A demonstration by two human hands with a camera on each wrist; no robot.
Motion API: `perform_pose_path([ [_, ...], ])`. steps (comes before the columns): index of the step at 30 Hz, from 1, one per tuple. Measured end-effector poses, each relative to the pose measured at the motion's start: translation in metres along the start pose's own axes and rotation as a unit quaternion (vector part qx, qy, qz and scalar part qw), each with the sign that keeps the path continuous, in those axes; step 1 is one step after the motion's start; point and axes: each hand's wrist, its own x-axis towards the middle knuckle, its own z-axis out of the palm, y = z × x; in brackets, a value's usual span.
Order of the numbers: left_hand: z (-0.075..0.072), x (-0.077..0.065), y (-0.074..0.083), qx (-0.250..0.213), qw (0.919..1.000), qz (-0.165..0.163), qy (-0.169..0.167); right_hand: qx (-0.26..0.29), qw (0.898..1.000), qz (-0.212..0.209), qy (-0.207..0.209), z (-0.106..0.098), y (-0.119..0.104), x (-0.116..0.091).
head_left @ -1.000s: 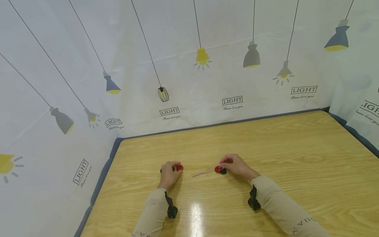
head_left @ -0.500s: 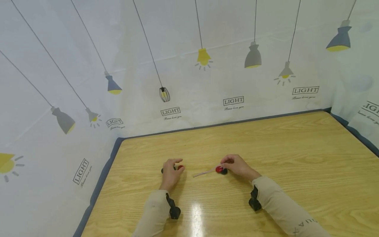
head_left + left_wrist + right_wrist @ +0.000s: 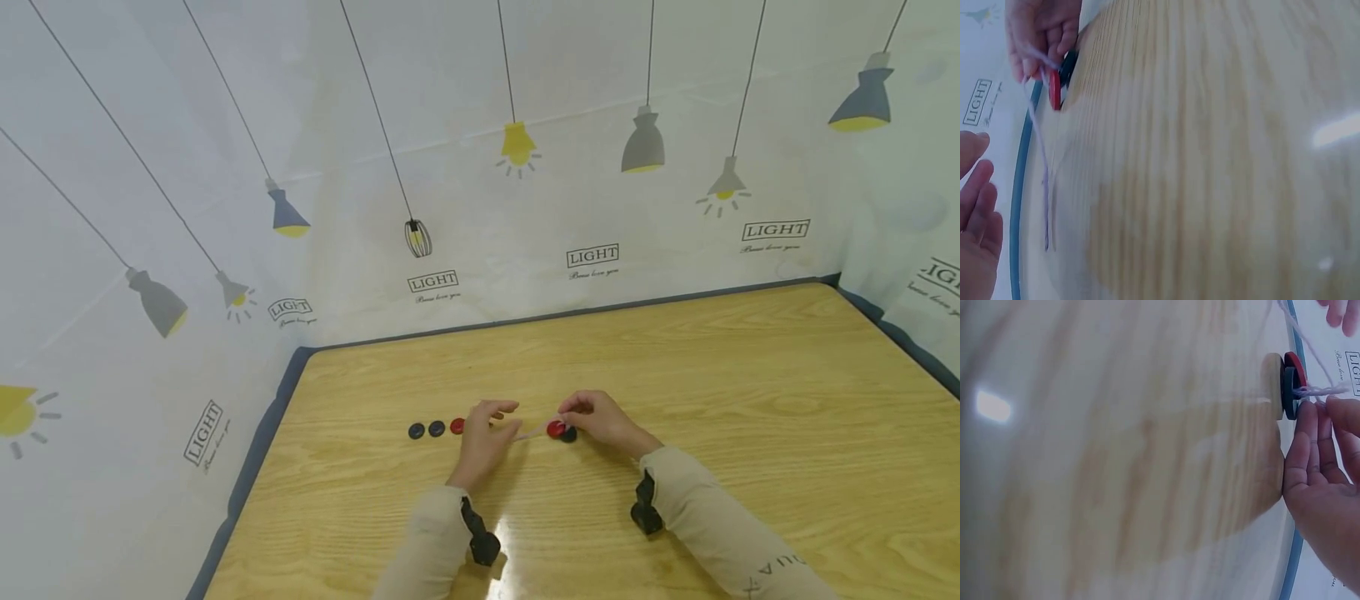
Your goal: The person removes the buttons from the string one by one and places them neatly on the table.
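My right hand [image 3: 602, 422] pinches a pale purple string [image 3: 1315, 353] between thumb and fingertips. At those fingertips, a red button [image 3: 555, 428] and a dark button [image 3: 569, 434] hang together on the string, tilted on edge close over the table; in the right wrist view the string comes out through the dark button [image 3: 1289, 394]. The string's tail [image 3: 1045, 169] slants away toward the left. Beside that tail is my left hand [image 3: 486, 437], thumb and fingers apart with nothing between them. In the left wrist view, its fingers [image 3: 982, 206] are spread short of the string.
Left of my left hand, a row of loose buttons lies on the wooden table [image 3: 675, 358]: a dark blue button [image 3: 416, 431], another dark button [image 3: 437, 428] and a red one [image 3: 457, 426], partly covered by the hand. A lamp-patterned cloth wall [image 3: 510, 208] borders the table.
My left hand has left the loose buttons, its fingers opening, and moved right to the string's tail, uncovering the row. My right hand keeps its pinch in nearly the same spot.
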Motion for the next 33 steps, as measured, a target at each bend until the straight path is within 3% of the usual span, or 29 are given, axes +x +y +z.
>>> perform_pose_path([
  [5,0.016,0.0,0.008,-0.04,0.9982,-0.028,-0.034,-0.003,1.0,-0.011,0.004,0.001,-0.002,0.0],
  [8,0.023,0.0,0.01,-0.044,0.9977,-0.028,-0.044,0.0,1.0,-0.016,0.006,0.002,-0.004,0.001],
  [12,0.028,0.0,0.009,-0.047,0.998,-0.016,-0.039,0.001,1.0,-0.016,0.01,0.003,-0.007,0.003],
  [19,0.033,0.001,0.008,-0.059,0.9972,-0.031,-0.033,-0.008,0.999,-0.031,0.012,0.006,-0.014,0.003],
  [25,0.036,0.002,0.012,-0.051,0.9975,-0.046,-0.014,-0.025,0.998,-0.051,0.005,0.008,-0.012,0.005],
  [33,0.037,0.004,0.017,-0.025,0.9986,-0.045,0.008,-0.038,0.999,-0.036,0.007,0.009,-0.013,0.005],
])
